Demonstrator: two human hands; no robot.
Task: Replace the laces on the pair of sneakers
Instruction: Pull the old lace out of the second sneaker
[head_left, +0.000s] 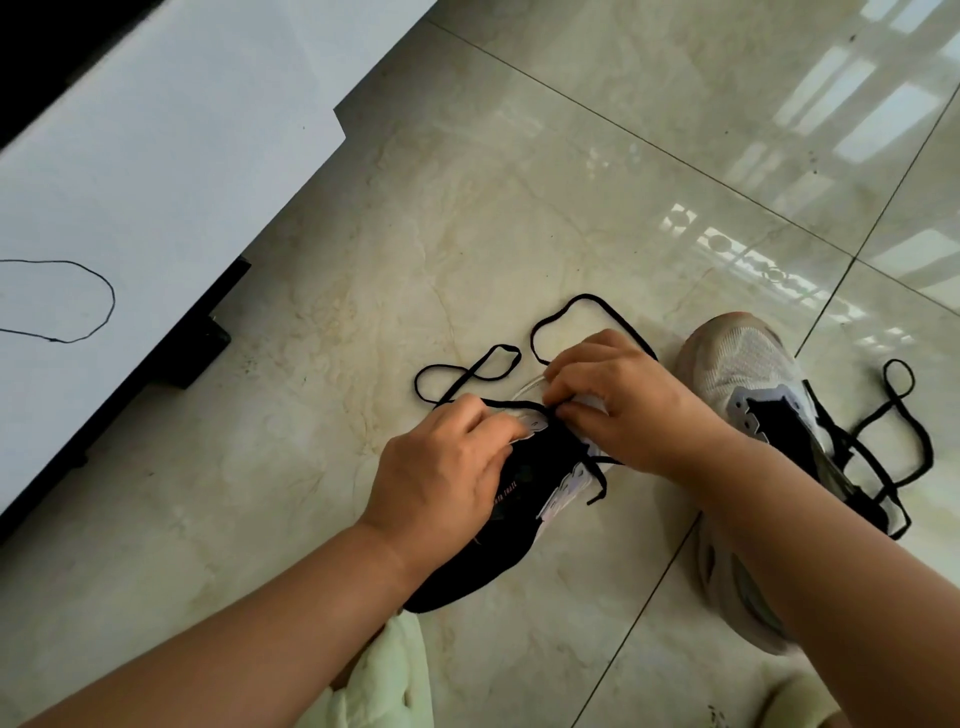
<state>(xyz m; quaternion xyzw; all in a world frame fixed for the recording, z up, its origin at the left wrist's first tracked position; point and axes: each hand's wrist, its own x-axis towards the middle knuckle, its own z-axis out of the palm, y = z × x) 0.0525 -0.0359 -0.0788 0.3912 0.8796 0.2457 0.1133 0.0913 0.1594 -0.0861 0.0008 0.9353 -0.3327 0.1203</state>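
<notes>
Nearest the camera, pale green fabric (400, 670) lies at the bottom edge between the two forearms. Beyond it, on the tiled floor (519, 208), sits the near sneaker (498, 540), black tongue uppermost, toe pointing away. The left hand (441, 478) rests on its upper, fingers (498, 423) curled down onto the eyelet edge on the left side. The right hand (628, 400) is at the toe end of the lacing area, its fingers (563, 402) pinching the black lace (587, 301) just above the eyelets. Whether the left fingers also grip the lace cannot be told. The lace runs out from between the hands in loose loops on the floor ahead of the shoe; a short end lies at the shoe's right side.

To the right, partly behind the right forearm, stands the second sneaker (737, 358), pale mesh toe, with its own black lace (893, 415) trailing in loops on the floor.

Far left, a white cabinet (156, 130) carries a thin black cord (106, 283) in a loop.
</notes>
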